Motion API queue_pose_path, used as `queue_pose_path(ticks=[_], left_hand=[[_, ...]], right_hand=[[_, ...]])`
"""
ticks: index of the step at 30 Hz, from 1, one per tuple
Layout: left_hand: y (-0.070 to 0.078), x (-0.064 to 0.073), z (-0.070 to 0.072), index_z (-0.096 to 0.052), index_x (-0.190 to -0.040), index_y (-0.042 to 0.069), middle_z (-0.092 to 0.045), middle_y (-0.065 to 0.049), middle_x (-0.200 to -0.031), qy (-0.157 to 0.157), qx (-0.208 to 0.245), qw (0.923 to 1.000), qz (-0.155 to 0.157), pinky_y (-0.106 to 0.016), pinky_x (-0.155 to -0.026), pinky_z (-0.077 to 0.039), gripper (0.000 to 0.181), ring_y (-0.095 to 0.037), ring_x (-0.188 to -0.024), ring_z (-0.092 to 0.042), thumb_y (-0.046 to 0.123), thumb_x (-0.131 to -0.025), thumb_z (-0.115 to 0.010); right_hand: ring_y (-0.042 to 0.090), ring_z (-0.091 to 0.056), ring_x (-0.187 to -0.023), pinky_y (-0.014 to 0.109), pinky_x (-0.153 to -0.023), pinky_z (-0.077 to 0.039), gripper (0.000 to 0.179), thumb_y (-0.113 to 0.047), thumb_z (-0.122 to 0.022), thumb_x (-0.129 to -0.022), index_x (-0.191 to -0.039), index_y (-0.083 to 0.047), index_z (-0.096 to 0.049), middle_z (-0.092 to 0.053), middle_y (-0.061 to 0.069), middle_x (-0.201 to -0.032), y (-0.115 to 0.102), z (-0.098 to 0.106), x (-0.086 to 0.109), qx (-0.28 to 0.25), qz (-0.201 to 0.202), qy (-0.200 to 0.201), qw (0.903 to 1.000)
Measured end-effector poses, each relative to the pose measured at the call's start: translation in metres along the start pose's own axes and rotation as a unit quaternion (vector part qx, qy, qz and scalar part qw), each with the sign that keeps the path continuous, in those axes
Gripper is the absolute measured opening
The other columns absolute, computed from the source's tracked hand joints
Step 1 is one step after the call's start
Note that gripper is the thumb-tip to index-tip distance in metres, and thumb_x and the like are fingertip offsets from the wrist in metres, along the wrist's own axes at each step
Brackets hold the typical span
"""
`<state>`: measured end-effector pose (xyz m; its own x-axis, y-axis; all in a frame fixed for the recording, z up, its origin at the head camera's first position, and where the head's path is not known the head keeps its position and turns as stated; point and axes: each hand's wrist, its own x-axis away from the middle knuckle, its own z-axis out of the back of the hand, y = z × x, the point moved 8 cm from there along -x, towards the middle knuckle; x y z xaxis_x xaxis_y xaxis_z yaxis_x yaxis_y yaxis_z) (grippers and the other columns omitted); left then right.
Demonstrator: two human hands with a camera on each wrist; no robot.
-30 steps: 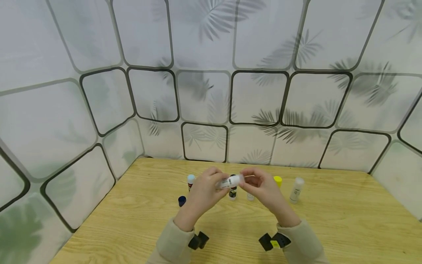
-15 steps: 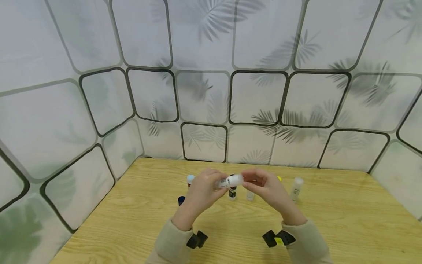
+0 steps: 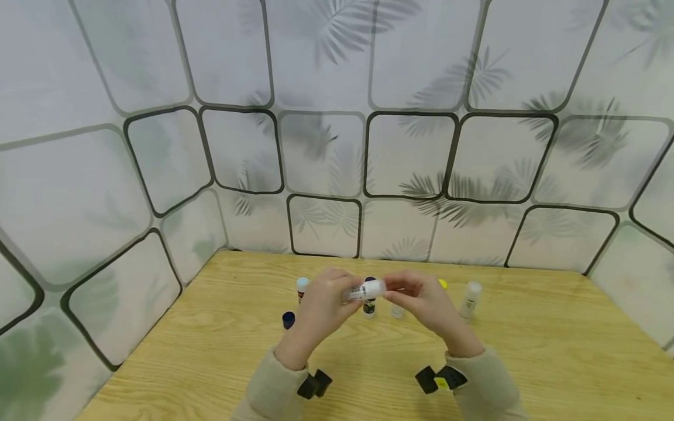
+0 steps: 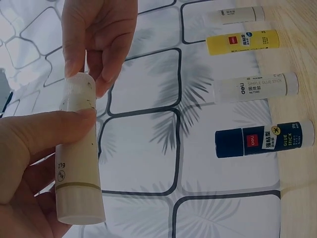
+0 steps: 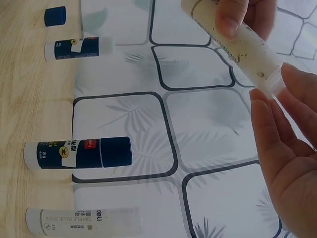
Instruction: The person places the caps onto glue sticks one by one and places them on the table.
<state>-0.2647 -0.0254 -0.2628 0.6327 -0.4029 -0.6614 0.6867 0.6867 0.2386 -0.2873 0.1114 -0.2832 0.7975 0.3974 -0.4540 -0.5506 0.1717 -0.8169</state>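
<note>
My left hand [image 3: 323, 304] grips a white glue stick [image 4: 79, 158] around its barrel, thumb along the top side, and holds it above the table. The stick lies nearly level in the head view, tilted up a little to the right. At its ribbed white end [image 4: 80, 84], my right hand [image 3: 426, 304] pinches with thumb and fingertips, as the right wrist view also shows. Behind the hands stand a dark blue glue stick [image 4: 260, 140] and a white glue stick [image 4: 255, 88], both upright on the table.
A yellow glue stick [image 4: 242, 42] and another white one [image 3: 470, 301] stand to the right. On the left are a loose dark blue cap [image 5: 55, 16] and a blue glue stick without its blue cap [image 5: 77, 48]. A patterned curtain [image 3: 326, 158] borders the wooden table [image 3: 210, 351].
My right hand has shifted slightly right and back, with its fingertips moving at the ribbed end. My left hand keeps the glue stick almost still.
</note>
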Motion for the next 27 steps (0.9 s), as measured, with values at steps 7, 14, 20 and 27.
queue_pose_path(ticks=[7,14,20,27], left_hand=[[0.0,0.0,0.0,-0.069,-0.092,0.007,-0.063,-0.002,-0.088,0.003,-0.006,1.0,-0.002,-0.022,-0.064,-0.046,0.026,-0.014,-0.079,-0.054,0.016,-0.069,-0.076],[-0.002,0.001,-0.007,-0.066,-0.096,0.007,-0.061,-0.002,-0.091,-0.03,0.037,0.9987,0.016,-0.022,-0.064,-0.046,0.028,-0.013,-0.08,-0.053,0.019,-0.072,-0.074],[-0.003,0.001,-0.013,-0.064,-0.099,0.006,-0.06,-0.002,-0.091,-0.063,0.074,0.9952,0.013,-0.02,-0.062,-0.043,0.032,-0.01,-0.076,-0.051,0.026,-0.074,-0.07],[-0.004,0.001,-0.02,-0.061,-0.1,0.007,-0.057,0.0,-0.09,-0.093,0.096,0.9905,0.03,-0.02,-0.061,-0.042,0.025,-0.009,-0.073,-0.049,0.023,-0.081,-0.064]], right_hand=[[0.018,-0.06,-0.086,0.028,-0.071,-0.049,0.026,-0.003,-0.059,-0.083,-0.106,0.008,-0.058,-0.058,0.02,-0.101,-0.002,-0.001,0.0,0.0,-0.009,0.0,1.0],[0.023,-0.058,-0.089,0.026,-0.072,-0.048,0.026,-0.006,-0.059,-0.084,-0.107,0.006,-0.058,-0.059,0.016,-0.101,-0.004,0.002,0.0,0.048,-0.007,0.004,0.9988],[0.024,-0.058,-0.091,0.026,-0.074,-0.048,0.028,-0.008,-0.058,-0.085,-0.109,0.007,-0.057,-0.06,0.016,-0.102,-0.005,0.004,0.0,0.061,-0.012,0.011,0.998],[0.024,-0.059,-0.089,0.026,-0.073,-0.048,0.027,-0.006,-0.059,-0.084,-0.107,0.008,-0.057,-0.06,0.015,-0.099,-0.006,0.004,0.002,0.064,-0.002,0.02,0.9978]])
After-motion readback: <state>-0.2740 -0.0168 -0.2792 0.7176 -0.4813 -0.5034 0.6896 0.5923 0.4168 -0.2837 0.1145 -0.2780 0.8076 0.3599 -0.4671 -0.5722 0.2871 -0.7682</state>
